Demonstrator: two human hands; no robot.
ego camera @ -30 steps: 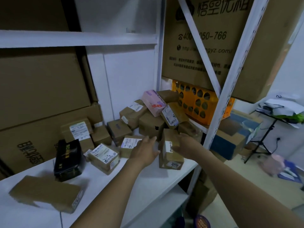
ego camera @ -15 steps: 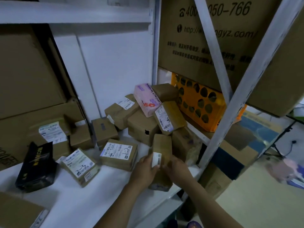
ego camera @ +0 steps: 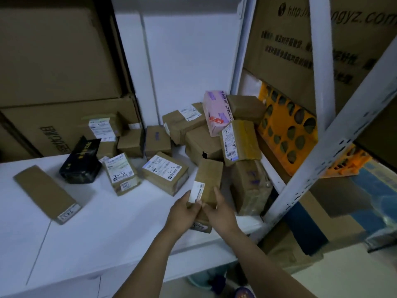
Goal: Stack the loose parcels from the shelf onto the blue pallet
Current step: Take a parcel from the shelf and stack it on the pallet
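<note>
The left grip point(ego camera: 184, 211) and the right grip point(ego camera: 222, 211) are both clasping the lower half of a tall brown parcel point(ego camera: 211, 177), fingers curling round its two sides. It is apparently standing on end near the front edge of the white shelf point(ego camera: 107, 233). A taped parcel point(ego camera: 250, 186) is sitting just beside it on the right, so lifting straight up before drawing back is looking safest — tilting risks nudging the leaning pile of parcels point(ego camera: 204, 145) behind. The blue pallet is not showing plainly — worth locating before turning away

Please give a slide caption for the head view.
Left hand and right hand grip a brown parcel at the white shelf.
</note>
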